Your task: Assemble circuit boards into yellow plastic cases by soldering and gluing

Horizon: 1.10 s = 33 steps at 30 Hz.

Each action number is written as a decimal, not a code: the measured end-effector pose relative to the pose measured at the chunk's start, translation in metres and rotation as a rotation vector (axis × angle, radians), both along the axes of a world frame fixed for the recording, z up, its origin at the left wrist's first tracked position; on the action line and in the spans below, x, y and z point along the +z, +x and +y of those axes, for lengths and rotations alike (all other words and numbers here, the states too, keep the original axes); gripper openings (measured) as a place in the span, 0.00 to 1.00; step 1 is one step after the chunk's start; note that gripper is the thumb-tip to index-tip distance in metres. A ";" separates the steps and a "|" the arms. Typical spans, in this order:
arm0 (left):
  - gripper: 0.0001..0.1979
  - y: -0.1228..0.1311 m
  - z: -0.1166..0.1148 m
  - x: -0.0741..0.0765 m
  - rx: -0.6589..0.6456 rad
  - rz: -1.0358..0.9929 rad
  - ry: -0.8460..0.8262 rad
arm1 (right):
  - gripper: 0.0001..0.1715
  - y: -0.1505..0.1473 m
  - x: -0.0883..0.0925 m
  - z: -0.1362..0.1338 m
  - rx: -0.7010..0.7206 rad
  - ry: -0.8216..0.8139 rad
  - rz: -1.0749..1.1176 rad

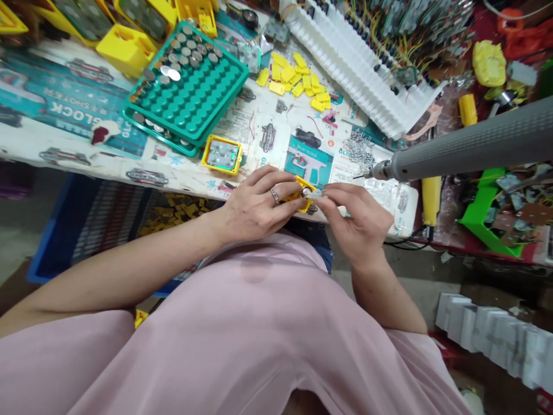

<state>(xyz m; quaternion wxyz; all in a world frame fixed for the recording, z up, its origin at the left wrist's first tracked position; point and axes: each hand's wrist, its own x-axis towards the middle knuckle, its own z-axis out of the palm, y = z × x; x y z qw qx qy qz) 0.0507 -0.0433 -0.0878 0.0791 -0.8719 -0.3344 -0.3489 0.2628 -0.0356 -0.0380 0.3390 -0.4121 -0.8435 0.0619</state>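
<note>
"Since both hands meet at the near edge of the bench (250, 153), what is each one holding?"

"The left hand (259, 202) curls palm-down over a yellow housing (310, 204), its fingers wrapped around it; they hide much of it. A round silvery part (306, 191) shows at the housing's uncovered end. The right hand (358, 222) has thumb and fingertips drawn to a narrow pinch on a small pale piece (317, 194)."

"Which step would you call that?"

"Fitting, I'd judge: the pale piece is held right at the housing's end. I can't tell whether it is seated."

"What does the next move call for?"

"A steady left hold and a fine, light push from the right, lined up with that end. The piece looks thin enough to slip."

"And just beyond?"

"The tip of a grey screwdriver (466, 144) points in near the right hand, with loose screws (362, 151) behind it. Another yellow case (219, 169), with a grey part inside, sits to the left, just beside a green tray (185, 109) partly filled with silvery discs (173, 75)."

"Farther back?"

"Scattered yellow pieces (287, 74), then a ridged white rack (358, 69) with wired parts along it."
</note>
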 end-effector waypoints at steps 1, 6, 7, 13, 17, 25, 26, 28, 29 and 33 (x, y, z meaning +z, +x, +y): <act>0.07 0.000 0.000 -0.001 0.009 -0.002 0.006 | 0.07 0.001 -0.004 -0.001 0.029 0.051 -0.015; 0.07 -0.001 -0.005 -0.004 0.004 -0.044 -0.049 | 0.15 0.008 -0.027 -0.001 0.077 0.064 0.026; 0.09 -0.003 -0.005 -0.004 -0.010 -0.049 -0.057 | 0.15 0.009 -0.031 -0.001 0.082 0.039 0.046; 0.13 -0.014 -0.004 -0.001 -0.092 -0.046 -0.012 | 0.12 0.005 -0.030 -0.001 0.066 -0.053 0.091; 0.12 -0.016 -0.004 -0.006 -0.079 -0.011 -0.039 | 0.13 0.000 -0.020 -0.002 0.070 -0.113 0.099; 0.10 -0.014 -0.009 -0.011 -0.038 -0.095 -0.099 | 0.08 -0.001 -0.016 -0.001 0.042 -0.111 -0.005; 0.09 -0.014 -0.008 -0.011 -0.030 -0.094 -0.097 | 0.08 -0.001 -0.016 -0.001 0.046 -0.098 -0.009; 0.08 -0.013 -0.007 -0.009 -0.030 -0.104 -0.093 | 0.09 -0.001 -0.016 -0.002 0.058 -0.072 -0.004; 0.08 -0.013 -0.007 -0.008 -0.038 -0.121 -0.094 | 0.09 -0.001 -0.016 -0.002 0.061 -0.060 0.003; 0.09 -0.011 -0.004 -0.001 0.009 -0.208 -0.132 | 0.12 0.001 -0.019 -0.005 0.069 -0.009 0.028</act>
